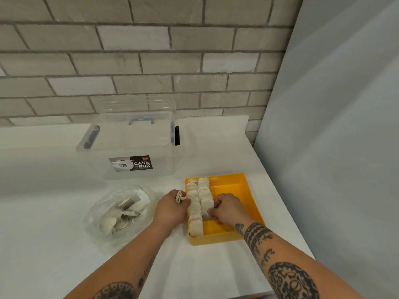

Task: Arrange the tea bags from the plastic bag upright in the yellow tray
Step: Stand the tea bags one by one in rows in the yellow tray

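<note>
Centrally, right hand is pinching the nearest upright tea bag of the second row. Left hand, gripping spare bags, is resting just beside the tray; that row is running away from the person.

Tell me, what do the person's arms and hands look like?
No sleeves, no gloves. The right arm has dark tattoos: striped bands above the right hand, little symbols, then a big round pattern. The left arm has a round dark tattoo too.
</note>
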Demonstrator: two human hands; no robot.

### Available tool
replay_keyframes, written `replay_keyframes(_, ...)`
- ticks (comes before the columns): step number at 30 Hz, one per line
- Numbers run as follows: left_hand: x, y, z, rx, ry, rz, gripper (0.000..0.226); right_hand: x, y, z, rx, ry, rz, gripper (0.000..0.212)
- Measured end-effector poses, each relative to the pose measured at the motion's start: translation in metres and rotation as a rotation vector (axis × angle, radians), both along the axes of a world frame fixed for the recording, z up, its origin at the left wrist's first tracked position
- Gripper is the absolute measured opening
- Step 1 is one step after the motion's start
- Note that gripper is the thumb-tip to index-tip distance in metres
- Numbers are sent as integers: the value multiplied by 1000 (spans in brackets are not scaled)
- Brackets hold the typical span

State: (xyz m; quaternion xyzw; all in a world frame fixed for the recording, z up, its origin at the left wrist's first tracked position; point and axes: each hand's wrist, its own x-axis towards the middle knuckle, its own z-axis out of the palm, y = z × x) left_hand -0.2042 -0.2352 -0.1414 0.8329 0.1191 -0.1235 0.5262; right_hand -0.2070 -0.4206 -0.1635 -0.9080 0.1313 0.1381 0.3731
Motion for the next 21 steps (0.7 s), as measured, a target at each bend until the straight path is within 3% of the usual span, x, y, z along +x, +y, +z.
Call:
replay_keyframes(6,-1,2,0,12,-4,-13,17,3,7,-2,0,3,-63,37)
replay_keyframes(11,-2,3,4,-16,-35,28,16,3,8,-1,-12,-12,-85,30)
replay_keyframes(14,-2,5,16,-211,-32,127,14,2,3,8,-26,-29,-101,36)
replay_keyframes(17,-2,10,36,-568,65,140,14,0,2,29,-26,-105,-92,34)
replay_keyframes(21,-6,21,52,-884,113,55,31,-7,10,62,164,-278,-76,21)
